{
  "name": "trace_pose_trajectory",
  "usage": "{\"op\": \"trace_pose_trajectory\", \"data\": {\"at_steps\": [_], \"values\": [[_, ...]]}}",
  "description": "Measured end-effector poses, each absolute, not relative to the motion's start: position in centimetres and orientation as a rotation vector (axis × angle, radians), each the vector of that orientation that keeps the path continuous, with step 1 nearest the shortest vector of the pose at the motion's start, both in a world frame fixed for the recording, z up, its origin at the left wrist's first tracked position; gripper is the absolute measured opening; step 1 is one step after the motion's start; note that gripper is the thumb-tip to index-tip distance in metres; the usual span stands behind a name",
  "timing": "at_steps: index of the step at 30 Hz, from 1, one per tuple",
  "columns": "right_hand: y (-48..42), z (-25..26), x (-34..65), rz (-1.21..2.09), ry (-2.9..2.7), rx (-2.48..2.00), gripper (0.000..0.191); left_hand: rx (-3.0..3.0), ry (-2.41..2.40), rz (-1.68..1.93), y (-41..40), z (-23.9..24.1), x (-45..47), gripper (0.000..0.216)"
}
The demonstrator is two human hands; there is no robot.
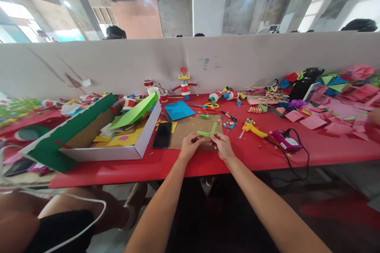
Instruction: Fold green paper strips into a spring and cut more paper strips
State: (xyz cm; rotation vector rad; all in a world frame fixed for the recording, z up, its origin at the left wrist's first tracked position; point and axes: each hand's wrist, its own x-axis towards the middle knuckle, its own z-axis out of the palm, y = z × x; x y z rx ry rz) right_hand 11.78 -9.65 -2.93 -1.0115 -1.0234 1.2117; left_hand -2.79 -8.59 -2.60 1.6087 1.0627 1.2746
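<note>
Our left hand (190, 146) and right hand (223, 145) pinch a V-shaped green paper strip (203, 133) just below frame centre; we judge folding underway, the next crease needing squarely aligned edges.

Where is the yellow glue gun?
In the head view, the yellow glue gun lies on the red table, to the right of the person's right hand, just left of the purple box.

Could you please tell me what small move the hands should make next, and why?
Perhaps fold one leg of the green paper over the other: the legs meet at a corner by the right hand, the left hand is close beside one leg, and a small pleated green piece lies beyond, near the far edge of the cardboard.
</note>
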Motion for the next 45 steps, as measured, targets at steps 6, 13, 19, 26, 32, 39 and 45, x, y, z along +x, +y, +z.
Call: {"op": "trace_pose_trajectory", "data": {"at_steps": [6, 13, 19, 26, 32, 39, 45], "values": [[-9.9, -2.7, 12.0, 1.277, -1.051, -1.006, 0.026, 1.536, 0.884, 1.257, -8.9, -2.6, -1.4, 0.016], [-10.1, -2.6, 12.3, 1.292, -1.135, -0.977, 0.027, 1.307, 0.830, 1.295, -9.1, -2.4, -0.9, 0.019], [-9.8, -2.9, 12.1, 1.304, -1.057, -0.876, 0.028, 1.379, 0.904, 1.371, -8.5, -2.6, -0.5, 0.018], [-10.0, -2.5, 12.1, 1.266, -1.083, -0.930, 0.023, 1.296, 0.924, 1.213, -9.2, -2.9, -0.6, 0.021], [-10.5, -2.0, 12.2, 1.285, -1.153, -0.966, 0.027, 1.363, 0.954, 1.349, -9.1, -2.9, -0.9, 0.011], [-10.3, -2.2, 12.2, 1.291, -1.127, -0.959, 0.029, 1.291, 0.849, 1.188, -9.4, -2.5, -0.6, 0.024], [-10.1, -2.3, 12.2, 1.278, -1.160, -0.929, 0.027, 1.253, 0.914, 1.257, -8.7, -3.3, -0.8, 0.022]]}}
